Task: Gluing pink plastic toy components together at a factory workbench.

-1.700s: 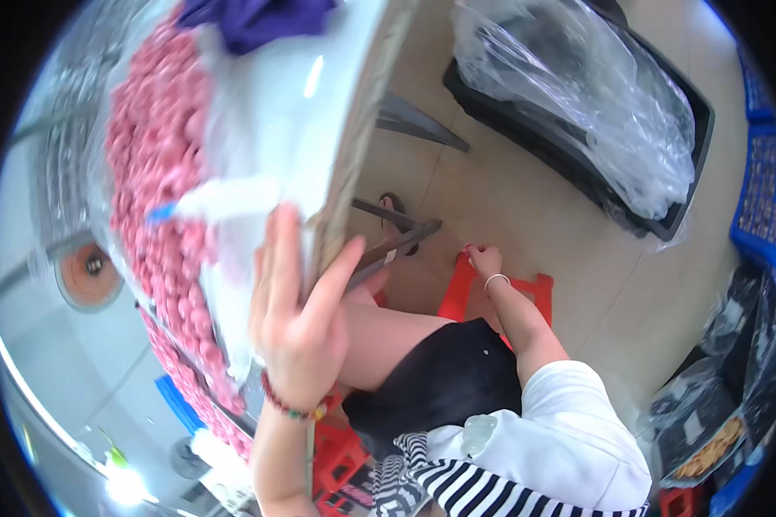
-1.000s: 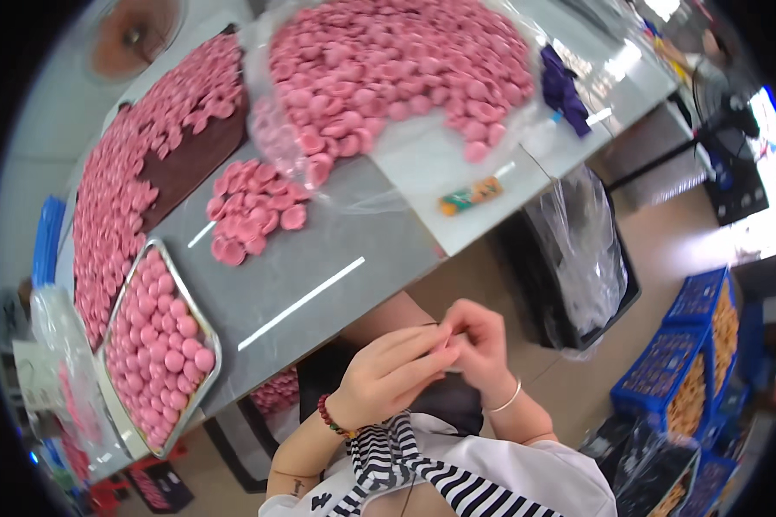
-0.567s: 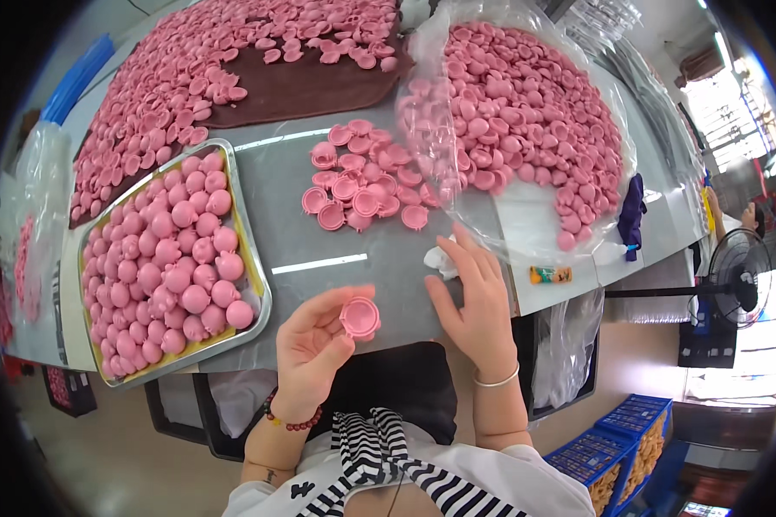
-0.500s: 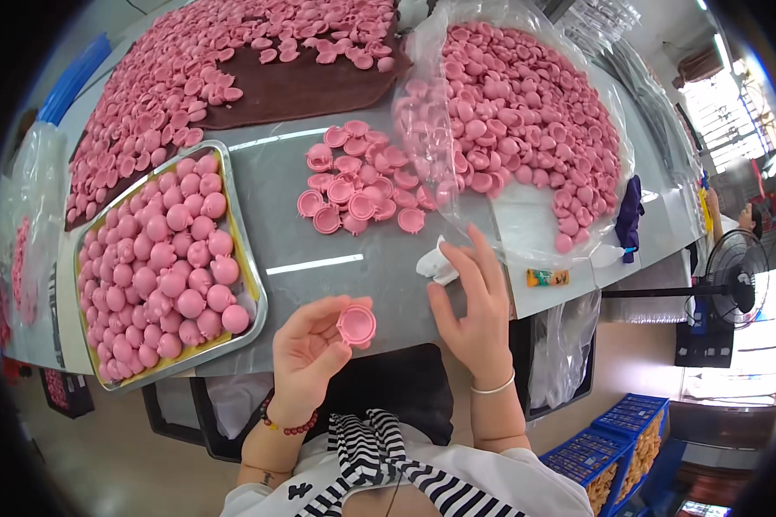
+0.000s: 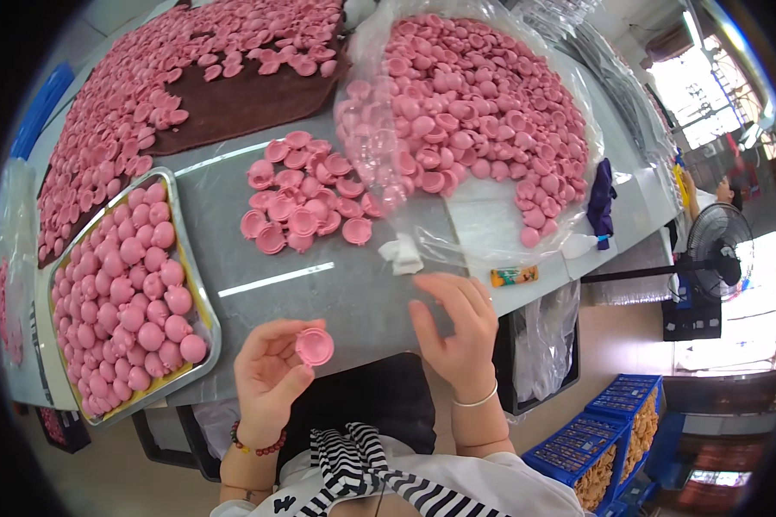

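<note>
The left hand (image 5: 272, 370) pinches 1 pink round cap (image 5: 315, 346) between thumb and fingertips, holding it just over the near edge of the grey tabletop (image 5: 336, 289), open side facing up. The right hand (image 5: 459, 332) is empty, its fingers spread and loose, resting at the near edge of the tabletop just below a small white crumpled scrap (image 5: 403, 255), close to it but apart.

Beyond both hands, toward the middle of the tabletop, lies a loose pile of pink caps (image 5: 302, 202), flat and open side up. A clear plastic bag (image 5: 483, 121) spreads over the far right part, filled with many more pink caps. At the left edge sits a metal tray (image 5: 203, 302) packed with pink caps turned dome up. A dark brown cloth (image 5: 241, 103) in the far left corner carries another wide spread of caps. A small orange wrapper (image 5: 513, 276) lies near the right edge beside the right hand, and a purple cloth (image 5: 602, 200) lies further along that edge. A standing fan (image 5: 716, 250) is on the floor to the right, and blue crates (image 5: 616, 435) stand below.
</note>
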Demonstrator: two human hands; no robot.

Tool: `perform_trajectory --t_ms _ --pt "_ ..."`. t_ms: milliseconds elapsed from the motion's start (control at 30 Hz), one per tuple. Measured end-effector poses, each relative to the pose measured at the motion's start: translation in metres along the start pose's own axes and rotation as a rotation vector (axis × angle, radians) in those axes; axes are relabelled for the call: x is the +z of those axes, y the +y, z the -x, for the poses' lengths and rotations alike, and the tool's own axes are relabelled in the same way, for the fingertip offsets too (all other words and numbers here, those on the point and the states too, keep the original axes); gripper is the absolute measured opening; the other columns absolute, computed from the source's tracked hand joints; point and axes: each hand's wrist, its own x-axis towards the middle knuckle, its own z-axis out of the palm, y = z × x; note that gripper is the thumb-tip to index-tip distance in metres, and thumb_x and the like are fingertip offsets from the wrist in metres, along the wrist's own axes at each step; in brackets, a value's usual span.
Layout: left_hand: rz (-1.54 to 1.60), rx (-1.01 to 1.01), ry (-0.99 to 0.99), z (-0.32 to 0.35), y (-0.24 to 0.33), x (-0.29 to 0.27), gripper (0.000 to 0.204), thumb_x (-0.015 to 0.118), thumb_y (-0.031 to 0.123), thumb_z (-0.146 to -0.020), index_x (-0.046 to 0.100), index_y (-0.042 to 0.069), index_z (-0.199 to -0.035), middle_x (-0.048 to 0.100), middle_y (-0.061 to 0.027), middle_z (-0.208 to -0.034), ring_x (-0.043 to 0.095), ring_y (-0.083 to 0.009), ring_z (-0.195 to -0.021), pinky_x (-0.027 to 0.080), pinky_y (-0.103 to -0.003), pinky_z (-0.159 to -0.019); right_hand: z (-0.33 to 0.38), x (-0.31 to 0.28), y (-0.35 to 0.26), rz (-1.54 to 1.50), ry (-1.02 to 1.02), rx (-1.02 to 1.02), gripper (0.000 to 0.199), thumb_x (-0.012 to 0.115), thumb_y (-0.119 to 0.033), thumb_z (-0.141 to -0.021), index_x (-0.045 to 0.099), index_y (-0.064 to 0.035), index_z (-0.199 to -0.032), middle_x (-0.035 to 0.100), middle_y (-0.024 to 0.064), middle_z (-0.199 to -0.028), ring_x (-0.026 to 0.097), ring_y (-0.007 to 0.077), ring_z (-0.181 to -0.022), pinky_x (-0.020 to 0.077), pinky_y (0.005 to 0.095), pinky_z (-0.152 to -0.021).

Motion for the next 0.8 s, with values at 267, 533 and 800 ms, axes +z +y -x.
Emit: perform_trajectory --t_ms 267,533,800 --pt "-0.067 0.057 0.060 0.005 -0.002 -0.004 0.040 0.059 0.000 -0.076 0.045 -0.002 -0.113 0.054 -0.0185 -0.113 0.056 -0.0177 -0.096 0.048 -0.028 -0.078 0.006 -0.070 0.152 0.253 0.969 0.337 0.033 0.070 -0.017 -0.070 0.058 0.0016 -0.095 0.053 0.0121 -0.112 0.049 0.0253 -0.096 0.0405 0.0340 -0.079" --pt "-0.039 -0.034 0.099 0.043 0.007 -0.007 0.045 0.068 0.015 -0.076 0.045 -0.001 -0.112 0.056 -0.0196 -0.109 0.058 -0.0181 -0.083 0.050 -0.028 -0.067 0.026 -0.027 0.072 -0.555 0.574 0.288 0.043 0.062 -0.029 -0.080 0.048 0.0029 -0.106 0.059 0.0137 -0.084 0.057 0.0221 -0.076 0.0453 0.0307 -0.071" --pt "0.099 -0.026 -0.210 0.053 -0.016 -0.014 0.042 0.050 -0.012 -0.079 0.040 -0.005 -0.118 0.044 -0.0228 -0.125 0.047 -0.0230 -0.114 0.039 -0.034 -0.095 0.071 0.041 -0.051 -1.393 0.107 0.183 0.038 0.065 -0.031 -0.074 0.051 -0.0080 -0.102 0.039 0.0000 -0.068 0.032 0.0132 -0.064 0.0250 0.0243 -0.049"
